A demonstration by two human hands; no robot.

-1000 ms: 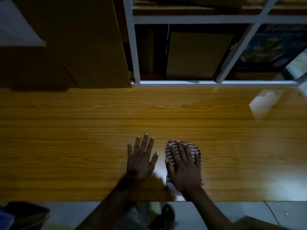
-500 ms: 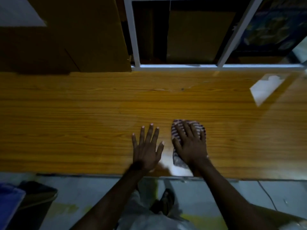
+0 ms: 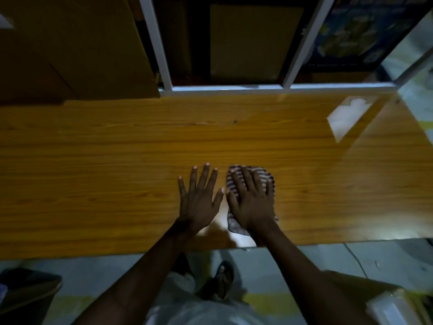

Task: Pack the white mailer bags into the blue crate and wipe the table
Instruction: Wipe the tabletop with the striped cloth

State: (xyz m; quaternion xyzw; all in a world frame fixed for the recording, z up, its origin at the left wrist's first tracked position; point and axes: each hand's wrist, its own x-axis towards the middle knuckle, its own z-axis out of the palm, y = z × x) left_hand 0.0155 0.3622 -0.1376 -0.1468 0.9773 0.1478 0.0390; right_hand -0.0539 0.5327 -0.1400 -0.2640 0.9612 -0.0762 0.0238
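your left hand (image 3: 199,200) lies flat and spread on the worktop (image 3: 105,160), holding nothing. just beside it, your right hand (image 3: 251,202) presses open-palmed on a striped cloth (image 3: 267,177). press evenly and sweep in overlapping strokes. beyond stand cardboard boxes (image 3: 89,50), contents hidden. no mailer bags or crate are visible.

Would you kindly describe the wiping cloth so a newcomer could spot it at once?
Start at the wooden table and follow its near edge toward the middle. There the right hand presses flat on a rag; it alone is striped, dark and pale.
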